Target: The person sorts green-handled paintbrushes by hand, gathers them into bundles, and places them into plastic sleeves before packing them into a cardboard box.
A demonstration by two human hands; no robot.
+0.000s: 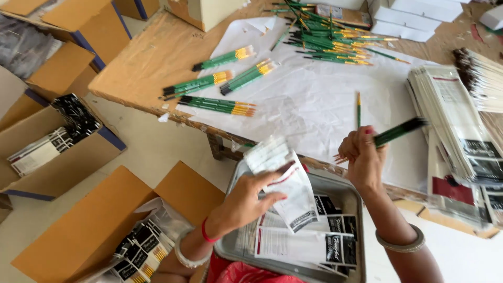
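Note:
My left hand grips a clear plastic packet with a white, black and red printed card, held over a grey metal tray on my lap. My right hand is shut on a small bunch of green-handled paintbrushes, raised above the white paper on the low wooden table. The brush bunch points up to the right and is blurred. Flat packets of the same kind lie in the tray.
Bundles of green brushes and a loose heap of brushes lie on the paper. A stack of empty packets sits at right. Open cardboard boxes with filled packets stand on the floor at left.

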